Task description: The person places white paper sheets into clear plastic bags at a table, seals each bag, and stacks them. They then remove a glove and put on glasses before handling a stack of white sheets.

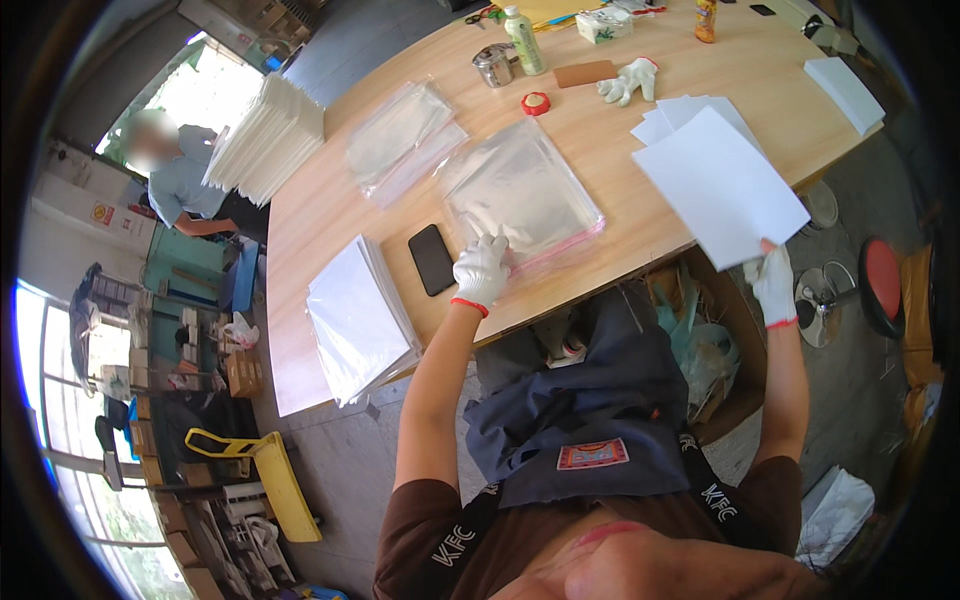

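Observation:
A white knit glove with a red cuff covers my left hand (482, 271), which rests on the lower left corner of a stack of clear plastic bags (517, 187). My right hand (771, 281), gloved the same way, pinches the near corner of a white sheet (720, 184) at the table's edge. More white sheets (694, 116) lie partly under that one. Left of my left hand is a black smartphone (432, 259), and beyond it a pile of sheets in clear plastic (361, 319). Another stack of clear bags (405, 139) lies farther back.
A tall stack of white sheets (274, 139) stands at the table's far left, near a person (184, 176). Toward the back are a metal pot (493, 66), a bottle (525, 41), a loose glove (631, 81) and a white stack (845, 94). A cardboard box (739, 300) stands below the table edge.

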Action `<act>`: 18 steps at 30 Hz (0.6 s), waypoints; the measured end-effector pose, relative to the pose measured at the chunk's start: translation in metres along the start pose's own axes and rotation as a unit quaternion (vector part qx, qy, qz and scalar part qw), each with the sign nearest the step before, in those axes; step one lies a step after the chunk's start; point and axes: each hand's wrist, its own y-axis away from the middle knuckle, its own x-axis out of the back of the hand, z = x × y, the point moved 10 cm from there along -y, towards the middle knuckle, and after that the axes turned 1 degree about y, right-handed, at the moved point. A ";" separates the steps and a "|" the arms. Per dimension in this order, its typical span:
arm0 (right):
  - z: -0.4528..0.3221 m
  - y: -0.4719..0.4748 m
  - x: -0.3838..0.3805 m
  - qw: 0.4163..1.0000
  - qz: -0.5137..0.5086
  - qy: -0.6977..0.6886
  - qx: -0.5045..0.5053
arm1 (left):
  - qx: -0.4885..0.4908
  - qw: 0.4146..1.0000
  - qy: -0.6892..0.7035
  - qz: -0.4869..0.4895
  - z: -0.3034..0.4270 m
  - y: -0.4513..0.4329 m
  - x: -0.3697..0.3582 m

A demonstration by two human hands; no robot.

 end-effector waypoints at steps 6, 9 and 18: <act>0.027 0.108 -0.104 0.976 -0.160 -0.014 -0.146 | -0.024 0.994 0.106 0.028 -0.013 0.005 -0.002; 0.063 0.136 -0.127 0.953 -0.197 -0.013 -0.228 | -0.021 0.980 0.191 0.060 -0.022 0.007 -0.003; 0.136 0.136 -0.099 0.960 -0.069 -0.106 -0.249 | -0.031 0.970 0.218 0.100 -0.035 0.030 0.003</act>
